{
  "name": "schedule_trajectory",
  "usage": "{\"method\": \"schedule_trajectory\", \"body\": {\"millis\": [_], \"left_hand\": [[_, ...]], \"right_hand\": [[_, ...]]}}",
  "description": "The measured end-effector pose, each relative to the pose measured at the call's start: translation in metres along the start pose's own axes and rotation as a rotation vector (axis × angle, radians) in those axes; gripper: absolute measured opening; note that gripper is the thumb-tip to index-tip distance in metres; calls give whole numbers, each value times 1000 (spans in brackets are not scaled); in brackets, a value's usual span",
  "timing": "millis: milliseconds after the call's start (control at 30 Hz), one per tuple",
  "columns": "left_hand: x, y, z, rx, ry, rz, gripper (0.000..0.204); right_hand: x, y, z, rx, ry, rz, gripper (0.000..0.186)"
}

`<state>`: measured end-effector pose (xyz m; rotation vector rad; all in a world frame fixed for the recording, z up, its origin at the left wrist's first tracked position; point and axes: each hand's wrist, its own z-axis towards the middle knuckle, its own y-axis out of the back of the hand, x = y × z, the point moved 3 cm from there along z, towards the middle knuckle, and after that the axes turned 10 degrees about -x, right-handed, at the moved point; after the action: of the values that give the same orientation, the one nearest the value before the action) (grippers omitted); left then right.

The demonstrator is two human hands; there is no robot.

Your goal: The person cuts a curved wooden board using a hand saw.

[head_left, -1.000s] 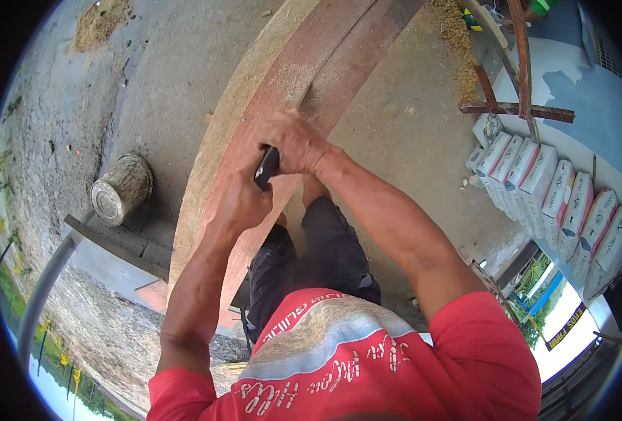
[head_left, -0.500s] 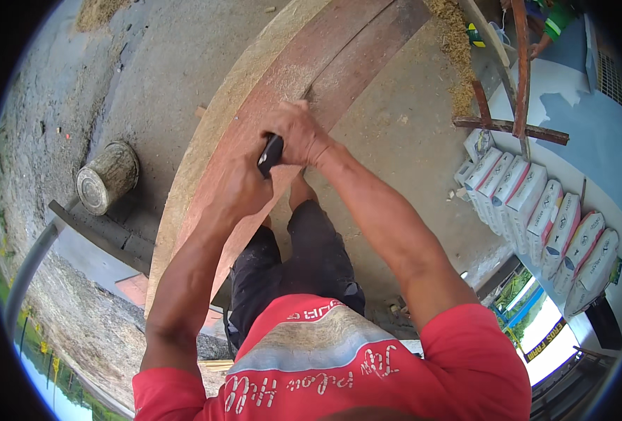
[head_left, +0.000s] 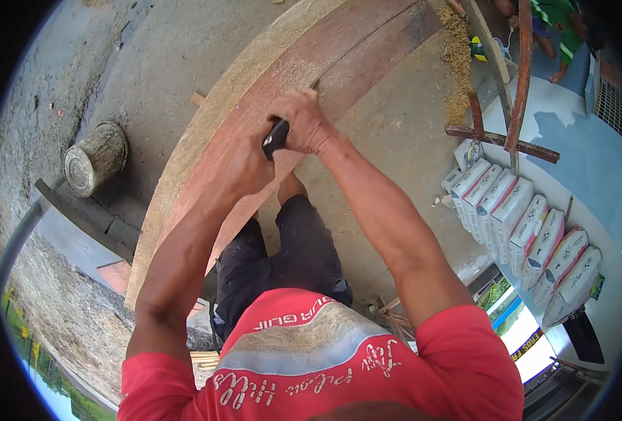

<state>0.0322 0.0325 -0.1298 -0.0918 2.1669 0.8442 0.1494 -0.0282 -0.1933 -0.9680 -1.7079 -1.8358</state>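
Both my hands are closed round the black handle [head_left: 275,137] of what looks like a handsaw, its blade hidden beneath my fists. My left hand [head_left: 250,163] grips the nearer side of the handle, and my right hand [head_left: 302,121] wraps over its farther side. They are held over a long reddish wooden board [head_left: 272,84] with a pale, curved outer edge. From just beyond my right hand, a dark narrow slit [head_left: 353,50] runs along the board to its far end. Fine sawdust [head_left: 302,72] lies on the wood beside the slit.
A dirty bucket [head_left: 95,160] lies tipped on the concrete at left, near a curved grey pipe [head_left: 17,238]. Several stacked bags [head_left: 528,224] line the right side. Wooden bars [head_left: 521,77] and shavings [head_left: 457,67] are at far right, close to another person's arm [head_left: 570,49].
The whole view has shifted slightly, with bucket and bags now farther left. Both hands keep their grip at about the same place on the board. More of the other person shows.
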Motion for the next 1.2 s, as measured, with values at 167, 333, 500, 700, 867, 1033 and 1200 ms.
{"method": "schedule_trajectory", "body": {"millis": [167, 333, 500, 700, 867, 1033, 1200], "left_hand": [[14, 86, -185, 139, 212, 53, 65], [13, 24, -38, 145, 141, 140, 48], [18, 0, -25, 43, 30, 60, 53], [21, 98, -200, 119, 168, 88, 60], [3, 3, 15, 144, 93, 63, 53], [3, 14, -37, 53, 48, 108, 57], [-6, 91, -173, 127, 186, 42, 65]], "right_hand": [[157, -12, -68, -155, 111, 47, 21], [40, 6, -10, -171, 89, 17, 24], [5, -3, -12, -75, 9, -24, 21], [182, -12, -66, -153, 97, 168, 9], [-14, 12, 14, -190, 72, -150, 21], [18, 1, -14, -79, 43, 11, 26], [162, 4, -63, -173, 71, 199, 16]]}}
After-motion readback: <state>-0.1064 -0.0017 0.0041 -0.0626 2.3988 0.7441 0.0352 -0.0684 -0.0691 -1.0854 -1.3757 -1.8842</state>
